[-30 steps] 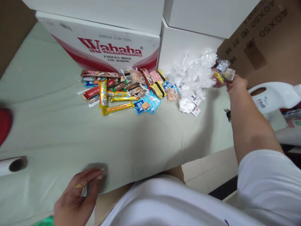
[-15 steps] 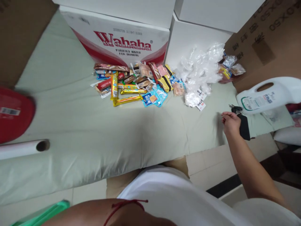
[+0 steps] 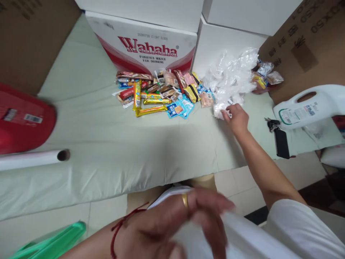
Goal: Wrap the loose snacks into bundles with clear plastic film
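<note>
My right hand (image 3: 237, 120) reaches to the near edge of a heap of crumpled clear plastic bags (image 3: 231, 75). Its thumb and fingers close on the bag end, where a small printed white label (image 3: 229, 113) shows between them. Most of that label is hidden by the fingers. Close to the camera, my left hand (image 3: 183, 219) hangs in front of my body, slightly blurred, fingers apart and holding nothing. It wears a gold ring and a red cord at the wrist. Left of the bags lies a pile of wrapped snacks (image 3: 167, 90), some in long yellow wrappers.
White Wahaha cartons (image 3: 151, 43) stand behind the snacks. On the right are a brown carton (image 3: 304, 54), a white jug (image 3: 302, 109), keys (image 3: 273, 125) and a black phone (image 3: 281, 143). A red object (image 3: 24, 122) and a white tube (image 3: 32, 160) lie left.
My right hand has moved left from beside the keys to the plastic bags and closed there. My left hand has come up into view. The camera has shifted slightly.
</note>
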